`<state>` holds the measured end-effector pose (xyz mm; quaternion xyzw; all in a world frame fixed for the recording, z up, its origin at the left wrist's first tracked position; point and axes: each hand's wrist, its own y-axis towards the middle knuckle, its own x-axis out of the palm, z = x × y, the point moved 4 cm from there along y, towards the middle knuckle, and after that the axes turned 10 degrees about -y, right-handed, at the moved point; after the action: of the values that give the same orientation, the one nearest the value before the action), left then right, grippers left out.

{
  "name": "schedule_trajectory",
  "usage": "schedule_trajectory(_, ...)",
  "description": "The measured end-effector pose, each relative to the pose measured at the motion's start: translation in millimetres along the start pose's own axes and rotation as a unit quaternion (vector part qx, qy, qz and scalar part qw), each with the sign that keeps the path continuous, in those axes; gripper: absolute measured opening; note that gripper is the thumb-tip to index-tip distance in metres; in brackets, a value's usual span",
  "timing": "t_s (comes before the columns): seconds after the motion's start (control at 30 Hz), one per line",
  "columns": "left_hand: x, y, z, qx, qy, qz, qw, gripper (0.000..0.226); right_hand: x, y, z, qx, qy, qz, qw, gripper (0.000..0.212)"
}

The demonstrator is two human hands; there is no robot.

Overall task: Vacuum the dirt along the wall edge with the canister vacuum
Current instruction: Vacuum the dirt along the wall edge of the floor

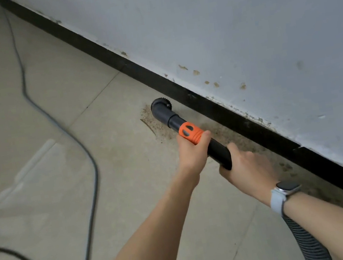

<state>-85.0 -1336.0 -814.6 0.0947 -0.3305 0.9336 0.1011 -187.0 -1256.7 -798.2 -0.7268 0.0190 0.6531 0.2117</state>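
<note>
We grip the vacuum wand (199, 141) with both hands: left hand (191, 151) curled at the orange collar (190, 132), right hand (245, 165) wrapped nearer. Its brush nozzle (160, 107) sits on the dirt (149, 119) beside the black baseboard (231, 116).

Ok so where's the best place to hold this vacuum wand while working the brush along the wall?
Hold the vacuum wand as both hands do: left hand at the ribbed orange collar, right hand on the black tube behind, coming from the floor side. The wand slants down to the brush head beside the baseboard, so that probably steers best.
</note>
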Motion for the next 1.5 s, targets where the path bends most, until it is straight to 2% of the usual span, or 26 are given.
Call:
schedule_trajectory(0.2, -37.0, 42.0, 60.5, 0.086, -0.055, 0.040, 0.994, 0.029, -24.8, 77.5, -53.5, -0.058, 0.052, -0.006, 0.997, 0.024)
schedule_trajectory(0.27, -58.8, 54.5, 71.6, 0.097, -0.016, 0.048, 0.994, 0.036, -27.4, 103.6, -68.8, -0.063, 0.073, -0.020, 0.995, 0.024)
schedule_trajectory(0.33, -92.0, 65.4, 67.1, 0.082, 0.115, 0.090, 0.986, 0.061, -24.7, 125.5, -81.3, -0.066, 0.110, -0.053, 0.990, 0.025)
schedule_trajectory(0.37, -113.5, 68.7, 59.9, 0.064, 0.231, 0.131, 0.962, 0.069, -21.2, 133.4, -87.3, -0.071, 0.131, -0.073, 0.986, 0.024)
schedule_trajectory(0.43, -160.6, 66.3, 41.3, -0.002, 0.456, 0.199, 0.868, 0.081, -12.4, 146.6, -100.6, -0.074, 0.175, -0.097, 0.977, 0.023)
schedule_trajectory(0.47, -178.6, 62.5, 30.6, -0.035, 0.516, 0.202, 0.831, 0.086, -11.2, 151.7, -103.7, -0.068, 0.198, -0.094, 0.973, 0.023)
schedule_trajectory(0.5, -193.1, 58.3, 19.9, -0.061, 0.551, 0.192, 0.809, 0.092, -11.8, 157.0, -106.5, -0.059, 0.222, -0.085, 0.970, 0.022)
schedule_trajectory(0.6, -228.0, 50.5, -7.3, -0.098, 0.602, 0.159, 0.776, 0.103, -15.0, 175.5, -124.4, -0.038, 0.258, -0.062, 0.963, 0.022)
schedule_trajectory(0.8, -237.6, 54.8, -17.9, -0.094, 0.603, 0.154, 0.777, 0.107, -6.5, 172.5, -161.7, -0.045, 0.240, -0.069, 0.967, 0.023)
schedule_trajectory(1.0, -237.6, 54.8, -17.3, -0.090, 0.594, 0.160, 0.783, 0.107, 15.0, 137.9, -189.4, -0.129, 0.135, -0.092, 0.978, 0.026)
schedule_trajectory(1.1, -237.7, 54.0, -16.6, -0.086, 0.596, 0.156, 0.783, 0.107, 14.4, 129.4, -177.0, -0.127, 0.090, -0.049, 0.987, 0.026)
schedule_trajectory(1.23, -234.4, 51.4, -13.0, -0.088, 0.598, 0.150, 0.783, 0.107, 2.2, 124.1, -133.3, -0.050, 0.049, 0.008, 0.998, 0.031)
schedule_trajectory(1.4, -226.7, 49.3, -8.3, -0.102, 0.614, 0.149, 0.768, 0.105, -11.5, 119.5, -101.3, -0.031, 0.111, -0.036, 0.993, 0.025)
schedule_trajectory(1.5, -219.8, 45.8, -7.8, -0.097, 0.630, 0.154, 0.755, 0.097, -6.4, 103.1, -106.5, -0.055, 0.094, -0.064, 0.992, 0.023)
